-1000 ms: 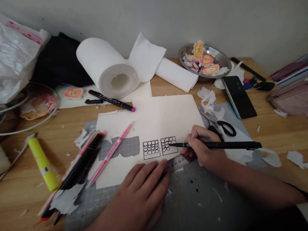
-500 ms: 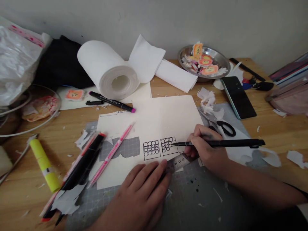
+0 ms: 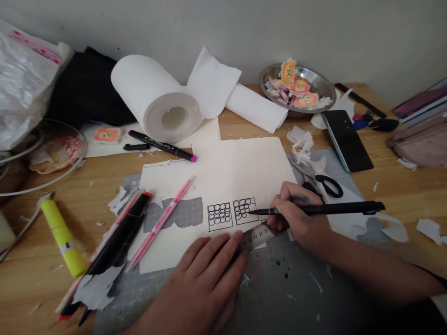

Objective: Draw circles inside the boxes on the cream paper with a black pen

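My right hand (image 3: 298, 218) is closed around a black pen (image 3: 342, 208). The pen's tip touches a cream sheet of paper (image 3: 240, 167) inside the right one of two small drawn boxes (image 3: 246, 210). Rows of small circles fill much of both boxes. Flat at the sheet's lower edge lies my left hand (image 3: 206, 279), fingers stretched out, fingertips on the paper and on the end of a metal ruler (image 3: 256, 235). The ruler's far end goes under my right hand. A jagged opening in the sheet shows the grey cutting mat (image 3: 279, 288) beneath.
Left of the sheet are a pink pen (image 3: 162, 221), black markers (image 3: 115, 237) and a yellow tube (image 3: 64, 239). Behind are a paper roll (image 3: 150, 88) and a purple-tipped marker (image 3: 162, 145). Scissors (image 3: 330, 186), a phone (image 3: 347, 142) and a metal bowl (image 3: 328, 88) are on the right.
The pen tip has shifted slightly down and left within the right box, with a little more ink there. My left hand stays in place. The view has shifted slightly.
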